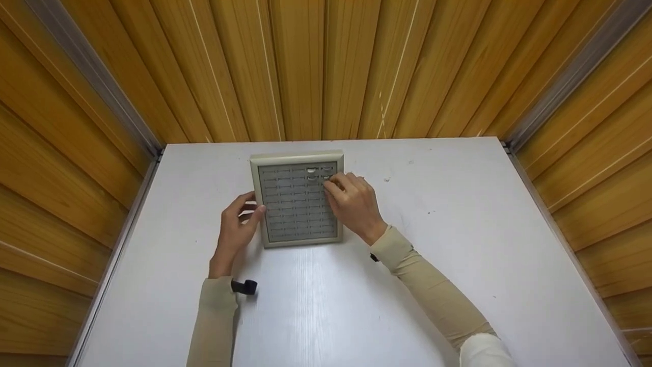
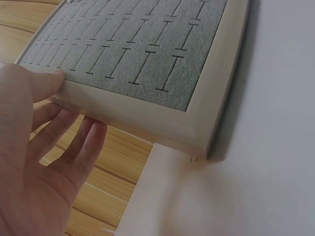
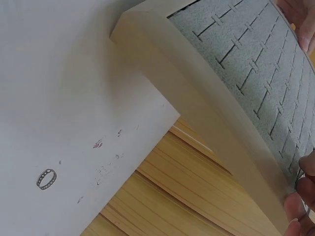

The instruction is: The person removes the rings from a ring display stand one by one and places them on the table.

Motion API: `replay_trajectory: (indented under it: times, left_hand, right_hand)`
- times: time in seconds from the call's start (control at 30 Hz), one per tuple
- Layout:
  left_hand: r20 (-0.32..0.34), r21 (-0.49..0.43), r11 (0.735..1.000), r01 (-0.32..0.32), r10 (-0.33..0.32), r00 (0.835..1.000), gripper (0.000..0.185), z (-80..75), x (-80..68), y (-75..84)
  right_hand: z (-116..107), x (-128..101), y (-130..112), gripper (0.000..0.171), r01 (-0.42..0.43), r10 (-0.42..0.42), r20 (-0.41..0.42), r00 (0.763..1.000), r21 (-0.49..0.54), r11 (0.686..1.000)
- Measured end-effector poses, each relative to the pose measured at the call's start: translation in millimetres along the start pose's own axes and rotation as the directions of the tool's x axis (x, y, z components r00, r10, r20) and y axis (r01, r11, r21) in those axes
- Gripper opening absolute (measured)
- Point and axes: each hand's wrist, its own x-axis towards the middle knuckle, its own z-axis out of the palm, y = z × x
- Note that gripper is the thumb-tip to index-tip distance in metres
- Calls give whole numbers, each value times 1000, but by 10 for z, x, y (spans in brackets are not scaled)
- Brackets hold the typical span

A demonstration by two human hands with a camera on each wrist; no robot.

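A ring display tray (image 1: 300,204) with a pale frame and grey slotted padding stands over the white table. My left hand (image 1: 238,224) grips its left side, the thumb (image 2: 49,83) on the frame's face and the fingers (image 2: 91,142) against the outer side. Several rings (image 1: 311,171) sit in the slots at the tray's upper right. There, my right hand (image 1: 355,201) pinches a small ring (image 1: 326,178) at a second-row slot, mostly hidden by the fingertips. The right wrist view shows those fingertips (image 3: 307,167) right at the padding, near the frame's edge.
A loose openwork ring (image 3: 47,180) lies on the white table (image 1: 458,229), to the right of the tray. Small dark and reddish marks (image 3: 98,144) dot the tabletop near it. Wood-patterned panels (image 1: 300,71) rise behind the table and at both sides.
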Motion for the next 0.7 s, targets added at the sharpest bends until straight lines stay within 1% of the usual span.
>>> replay_trajectory:
  times: [0.07, 0.13, 0.3, 0.43, 0.7]
  left_hand:
    - [4, 2, 1000, -2, 2, 1000, 39, -9, -9, 45]
    - [5, 4, 1000, -6, 6, 1000, 39, -7, 9, -16]
    - [1, -3, 999, -45, 45, 999, 39, -1, 61, -219]
    - [5, 12, 998, -59, 59, 998, 39, -1, 57, -225]
    - [9, 6, 999, -36, 36, 999, 41, -1, 53, -212]
  right_hand:
    - [14, 3, -3, 11, 9, -9, -7, 1000, -23, 1000]
    - [21, 9, -4, 11, 19, -19, -11, 1000, -41, 999]
    - [40, 15, -4, 12, 29, -30, -10, 1000, -72, 997]
    - [52, 10, -6, 12, 21, -22, -11, 1000, -66, 998]
    - [45, 4, -5, 13, 7, -8, -19, 1000, -29, 1000]
